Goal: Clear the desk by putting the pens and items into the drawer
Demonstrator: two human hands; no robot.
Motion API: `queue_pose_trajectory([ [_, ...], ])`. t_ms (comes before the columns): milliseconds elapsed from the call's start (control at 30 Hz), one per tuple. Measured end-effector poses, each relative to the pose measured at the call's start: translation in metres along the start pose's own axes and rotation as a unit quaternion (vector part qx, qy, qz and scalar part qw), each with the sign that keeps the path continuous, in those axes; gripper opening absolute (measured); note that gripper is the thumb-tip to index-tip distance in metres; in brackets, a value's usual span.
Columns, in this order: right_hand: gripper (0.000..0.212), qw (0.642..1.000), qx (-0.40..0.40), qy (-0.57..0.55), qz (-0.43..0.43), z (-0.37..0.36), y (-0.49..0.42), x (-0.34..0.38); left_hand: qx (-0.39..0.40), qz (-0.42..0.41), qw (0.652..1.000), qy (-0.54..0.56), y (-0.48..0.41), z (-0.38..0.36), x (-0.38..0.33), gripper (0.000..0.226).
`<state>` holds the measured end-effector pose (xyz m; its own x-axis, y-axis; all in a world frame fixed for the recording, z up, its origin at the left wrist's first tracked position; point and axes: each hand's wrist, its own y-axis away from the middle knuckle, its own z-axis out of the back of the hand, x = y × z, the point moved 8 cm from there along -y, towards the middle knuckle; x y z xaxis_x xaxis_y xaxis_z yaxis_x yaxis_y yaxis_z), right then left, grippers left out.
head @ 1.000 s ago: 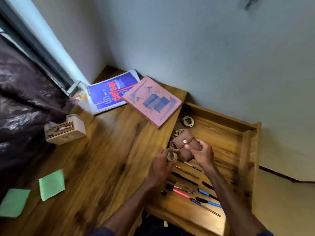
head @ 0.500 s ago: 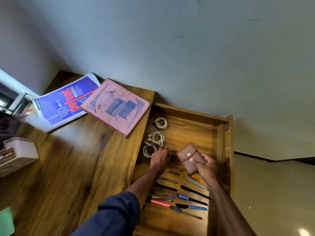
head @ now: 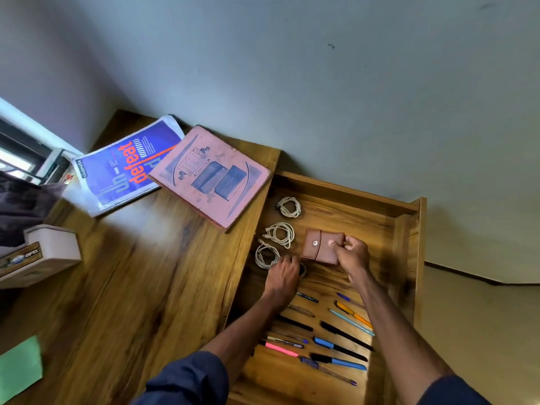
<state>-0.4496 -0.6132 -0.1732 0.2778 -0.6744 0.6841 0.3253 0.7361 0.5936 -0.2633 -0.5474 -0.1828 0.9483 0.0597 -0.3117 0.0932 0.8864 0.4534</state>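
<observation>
Head view, read left to right, all positions given against the open drawer (head: 409, 229). Far left of the drawer, on the desk (head: 152, 273), a green paper sheet (head: 17, 372) lies at the frame edge, with a white box (head: 46, 255) beyond it. Closer to the drawer and toward the wall lies a blue magazine (head: 125, 168). A pink notebook (head: 210, 176) overlaps the magazine's right edge and sits just beside the drawer's left wall.

Inside the drawer, along its left wall, three coiled white cables (head: 280, 233) lie in a line, apart from one another. The left hand (head: 283, 276) is inside the drawer, knuckles up, with its fingers curled downward just beside the nearest coil. Whatever is under the fingers is hidden, so whether it grasps anything cannot be determined.

The brown wallet (head: 320, 247) is inside the drawer at mid-depth, just right of the middle coil, with its snap flap closed and facing up. Whether it rests on the drawer floor cannot be told. The right hand (head: 350, 255) grasps the wallet, thumb and curled fingers pinching its right edge.

The pens (head: 339, 346) lie in the drawer's near half in two rough columns between and beneath the forearms. Black, blue, pink, orange and pale blue are among them.
</observation>
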Motion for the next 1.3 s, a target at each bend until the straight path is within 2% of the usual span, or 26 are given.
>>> queue_pose_trajectory([
  [267, 0.046, 0.998, 0.008, 0.058, -0.032, -0.008, -0.027, -0.013, -0.023, -0.004, 1.0, 0.02, 0.002, 0.006, -0.003, 0.056],
  [467, 0.061, 0.994, 0.072, 0.077, -0.013, -0.009, -0.015, -0.024, -0.025, 0.0, 0.999, 0.047, 0.013, 0.015, -0.006, 0.06],
  [667, 0.059, 0.996, 0.063, 0.065, 0.009, -0.011, 0.024, -0.024, -0.04, -0.001, 0.997, 0.069, 0.037, 0.036, -0.002, 0.053],
  [933, 0.039, 0.988, 0.111, 0.003, 0.105, -0.06, 0.107, 0.028, -0.159, -0.006, 0.983, 0.089, 0.106, 0.093, 0.031, 0.031],
  [1133, 0.026, 0.96, 0.19, 0.006, 0.205, -0.118, 0.18, 0.091, -0.234, 0.102, 0.962, 0.101, 0.174, 0.133, 0.108, 0.037],
  [1300, 0.024, 0.93, 0.281, 0.02, 0.238, -0.166, 0.233, 0.116, -0.276, 0.216, 0.93, 0.11, 0.232, 0.14, 0.184, 0.038],
])
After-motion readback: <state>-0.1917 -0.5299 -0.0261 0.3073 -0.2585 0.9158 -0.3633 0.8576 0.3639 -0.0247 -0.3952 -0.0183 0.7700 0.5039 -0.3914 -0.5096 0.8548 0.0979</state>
